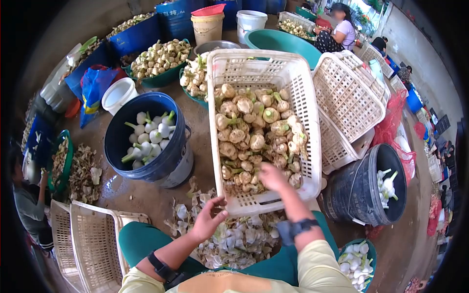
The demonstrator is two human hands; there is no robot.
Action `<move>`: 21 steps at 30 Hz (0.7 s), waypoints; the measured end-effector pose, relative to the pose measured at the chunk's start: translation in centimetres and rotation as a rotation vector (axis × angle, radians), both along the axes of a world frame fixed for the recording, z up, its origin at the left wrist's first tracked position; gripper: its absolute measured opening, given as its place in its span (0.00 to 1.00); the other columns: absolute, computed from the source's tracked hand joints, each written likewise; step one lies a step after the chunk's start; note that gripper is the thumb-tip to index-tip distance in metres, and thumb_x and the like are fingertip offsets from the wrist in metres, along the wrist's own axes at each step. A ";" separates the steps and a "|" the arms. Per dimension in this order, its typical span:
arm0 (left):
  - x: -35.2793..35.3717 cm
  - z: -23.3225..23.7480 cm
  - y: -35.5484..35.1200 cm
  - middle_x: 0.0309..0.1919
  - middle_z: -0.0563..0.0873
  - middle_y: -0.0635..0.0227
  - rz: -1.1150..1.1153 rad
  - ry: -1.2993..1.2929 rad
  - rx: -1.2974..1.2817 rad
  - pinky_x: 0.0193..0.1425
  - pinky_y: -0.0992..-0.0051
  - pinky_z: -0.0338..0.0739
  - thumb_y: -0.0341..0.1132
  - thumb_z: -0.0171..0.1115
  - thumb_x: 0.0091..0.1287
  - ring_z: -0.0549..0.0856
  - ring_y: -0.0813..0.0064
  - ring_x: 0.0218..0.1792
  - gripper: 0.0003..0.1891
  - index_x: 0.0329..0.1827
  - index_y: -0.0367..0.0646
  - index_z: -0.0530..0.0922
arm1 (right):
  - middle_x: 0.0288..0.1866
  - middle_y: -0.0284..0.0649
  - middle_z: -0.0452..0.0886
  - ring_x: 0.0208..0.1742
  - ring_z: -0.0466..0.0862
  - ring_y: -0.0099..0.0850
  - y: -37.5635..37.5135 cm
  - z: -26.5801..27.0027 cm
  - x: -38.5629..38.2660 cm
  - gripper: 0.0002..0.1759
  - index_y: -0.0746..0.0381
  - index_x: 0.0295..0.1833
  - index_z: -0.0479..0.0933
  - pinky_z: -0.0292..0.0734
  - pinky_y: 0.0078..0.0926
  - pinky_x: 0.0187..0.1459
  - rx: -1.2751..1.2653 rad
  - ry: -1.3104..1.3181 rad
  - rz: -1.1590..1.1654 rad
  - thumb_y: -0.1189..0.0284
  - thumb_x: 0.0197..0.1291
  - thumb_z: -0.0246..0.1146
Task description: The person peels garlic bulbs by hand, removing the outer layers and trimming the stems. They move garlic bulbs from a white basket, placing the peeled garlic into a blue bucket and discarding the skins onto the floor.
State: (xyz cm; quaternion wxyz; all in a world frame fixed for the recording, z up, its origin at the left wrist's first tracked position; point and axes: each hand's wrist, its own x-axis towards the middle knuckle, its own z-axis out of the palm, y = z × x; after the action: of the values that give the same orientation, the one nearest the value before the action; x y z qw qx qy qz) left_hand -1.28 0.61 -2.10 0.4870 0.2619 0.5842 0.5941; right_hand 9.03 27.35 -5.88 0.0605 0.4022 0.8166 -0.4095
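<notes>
A white plastic crate [313, 146] stands in front of me, partly filled with brownish unpeeled bulbs [245, 105]. My left hand [211, 219] is at the crate's near left corner, fingers apart, with nothing seen in it. My right hand [273, 177] reaches over the crate's near edge onto the bulbs; it is blurred, and whether it holds one cannot be made out. Left of the crate, a dark blue bucket [178, 151] holds white peeled bulbs [152, 132]. Papery peelings [239, 241] lie below the crate between my knees.
At right are stacked empty crates [349, 93] and a black bucket [347, 188] with white bulbs. A green basin [288, 44] stands behind. More crates [93, 239] are at lower left. One person [29, 210] sits at far left, another [342, 31] at the back right.
</notes>
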 end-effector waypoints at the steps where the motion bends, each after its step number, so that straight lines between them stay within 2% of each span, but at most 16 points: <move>1: -0.1 -0.1 0.0 0.53 0.73 0.66 -0.028 0.025 -0.013 0.54 0.76 0.69 0.31 0.57 0.64 0.73 0.78 0.50 0.25 0.62 0.38 0.61 | 0.49 0.49 0.75 0.47 0.77 0.36 -2.8 0.8 -2.3 0.18 0.57 0.53 0.73 0.73 0.33 0.50 0.288 -0.060 0.104 0.65 0.58 0.55; 2: -0.1 0.2 0.0 0.49 0.75 0.65 -0.027 0.040 -0.009 0.50 0.77 0.73 0.32 0.59 0.63 0.76 0.78 0.45 0.24 0.61 0.38 0.63 | 0.54 0.51 0.72 0.53 0.75 0.41 -2.8 -1.5 -4.4 0.19 0.56 0.55 0.71 0.70 0.35 0.54 0.333 -0.250 0.316 0.63 0.60 0.53; 3: -0.1 -0.2 -0.2 0.49 0.75 0.65 -0.048 0.046 -0.015 0.50 0.77 0.73 0.32 0.59 0.63 0.76 0.77 0.44 0.24 0.61 0.38 0.63 | 0.57 0.52 0.69 0.55 0.73 0.45 -3.7 -4.0 -5.4 0.19 0.56 0.55 0.70 0.70 0.34 0.54 0.533 -0.360 0.407 0.62 0.61 0.50; 4: -0.1 -0.5 -0.2 0.49 0.75 0.65 -0.071 0.050 -0.022 0.50 0.77 0.73 0.32 0.59 0.63 0.76 0.77 0.44 0.23 0.60 0.38 0.64 | 0.59 0.54 0.68 0.56 0.73 0.45 -3.8 -5.4 -6.2 0.25 0.57 0.60 0.66 0.68 0.35 0.56 0.511 -0.394 0.387 0.60 0.58 0.53; 6: -0.3 0.0 -0.1 0.49 0.75 0.64 -0.083 0.044 -0.002 0.50 0.77 0.73 0.32 0.59 0.63 0.77 0.77 0.44 0.24 0.60 0.38 0.64 | 0.54 0.53 0.72 0.52 0.75 0.46 -3.5 -7.0 -6.8 0.28 0.62 0.59 0.65 0.71 0.35 0.52 0.481 -0.383 0.371 0.60 0.54 0.57; 7: -0.4 -0.2 -0.1 0.50 0.75 0.65 -0.117 0.056 -0.012 0.51 0.76 0.72 0.32 0.58 0.64 0.76 0.78 0.46 0.23 0.61 0.38 0.63 | 0.54 0.53 0.72 0.52 0.75 0.46 -3.8 -5.3 -6.4 0.28 0.62 0.59 0.65 0.71 0.35 0.52 0.486 -0.385 0.373 0.60 0.54 0.57; 9: -0.3 -0.3 -0.4 0.51 0.75 0.64 -0.165 0.068 -0.030 0.52 0.75 0.72 0.32 0.59 0.63 0.75 0.77 0.48 0.27 0.63 0.39 0.60 | 0.47 0.52 0.75 0.45 0.78 0.46 -5.0 0.4 -4.3 0.29 0.65 0.57 0.66 0.72 0.34 0.49 0.235 -0.142 0.078 0.61 0.51 0.59; 10: -0.3 0.0 -0.1 0.51 0.75 0.64 -0.162 0.059 -0.027 0.52 0.75 0.72 0.32 0.59 0.63 0.75 0.77 0.48 0.27 0.63 0.39 0.60 | 0.42 0.47 0.77 0.41 0.79 0.38 -5.4 1.0 -3.5 0.28 0.67 0.55 0.66 0.74 0.29 0.45 0.074 0.059 -0.032 0.65 0.49 0.61; 12: 0.8 0.5 -0.1 0.50 0.75 0.61 -0.057 0.380 -0.007 0.52 0.74 0.73 0.33 0.64 0.59 0.75 0.76 0.49 0.33 0.64 0.40 0.56 | 0.41 0.42 0.77 0.38 0.79 0.29 -8.6 3.3 -1.3 0.22 0.67 0.52 0.68 0.73 0.22 0.42 -0.582 0.478 -0.307 0.71 0.50 0.59; 13: 1.4 -0.1 0.0 0.53 0.68 0.55 -0.002 0.359 0.097 0.43 0.73 0.78 0.35 0.67 0.55 0.78 0.69 0.46 0.37 0.64 0.39 0.55 | 0.40 0.40 0.77 0.39 0.77 0.26 -10.5 4.5 -0.6 0.19 0.67 0.49 0.70 0.72 0.21 0.42 -0.648 0.567 -0.301 0.72 0.51 0.59; 14: 1.7 0.2 -0.2 0.53 0.68 0.55 0.001 0.354 0.091 0.43 0.73 0.78 0.35 0.67 0.55 0.78 0.69 0.46 0.37 0.64 0.39 0.55 | 0.39 0.39 0.76 0.39 0.75 0.23 -12.6 5.7 0.1 0.15 0.68 0.45 0.73 0.71 0.20 0.42 -0.715 0.659 -0.294 0.73 0.52 0.59; 15: 1.7 0.8 -0.3 0.52 0.69 0.56 -0.007 0.366 0.117 0.42 0.72 0.77 0.36 0.68 0.54 0.78 0.69 0.46 0.36 0.62 0.39 0.57 | 0.38 0.38 0.76 0.38 0.75 0.23 -14.3 7.1 0.6 0.13 0.66 0.45 0.74 0.71 0.21 0.41 -0.679 0.692 -0.242 0.74 0.53 0.58; 16: 1.7 1.3 -0.5 0.51 0.70 0.56 -0.015 0.379 0.143 0.42 0.72 0.77 0.36 0.69 0.54 0.78 0.69 0.46 0.35 0.61 0.39 0.59 | 0.37 0.39 0.76 0.38 0.76 0.28 -15.3 6.1 1.1 0.16 0.66 0.46 0.73 0.71 0.22 0.41 -0.347 0.761 -0.096 0.73 0.51 0.60; 18: 1.6 2.1 -1.1 0.48 0.72 0.57 0.037 0.452 0.094 0.41 0.72 0.77 0.34 0.71 0.50 0.78 0.67 0.44 0.32 0.56 0.39 0.63 | 0.34 0.43 0.76 0.35 0.77 0.38 -16.5 8.2 2.0 0.15 0.66 0.44 0.73 0.73 0.29 0.40 0.340 0.681 0.117 0.73 0.48 0.59; 20: 1.4 3.0 -1.5 0.46 0.74 0.57 0.070 0.933 0.303 0.42 0.72 0.76 0.32 0.71 0.46 0.79 0.63 0.41 0.29 0.51 0.40 0.67 | 0.32 0.46 0.76 0.34 0.77 0.42 -17.8 10.2 2.0 0.14 0.66 0.42 0.72 0.73 0.33 0.38 0.276 0.562 0.081 0.74 0.47 0.59; 21: 1.7 3.5 -1.9 0.46 0.74 0.57 0.044 0.870 0.247 0.42 0.72 0.76 0.30 0.70 0.44 0.78 0.59 0.42 0.26 0.48 0.41 0.69 | 0.31 0.48 0.76 0.33 0.77 0.47 -18.4 10.7 2.1 0.13 0.65 0.41 0.72 0.73 0.37 0.37 0.212 0.438 0.041 0.74 0.46 0.58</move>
State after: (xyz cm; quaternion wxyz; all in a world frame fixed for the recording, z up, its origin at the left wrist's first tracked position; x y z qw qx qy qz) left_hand 0.39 -1.33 1.39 0.1484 0.5309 0.6647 0.5042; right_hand 11.15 8.92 4.77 -0.1521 0.2916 0.8566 -0.3977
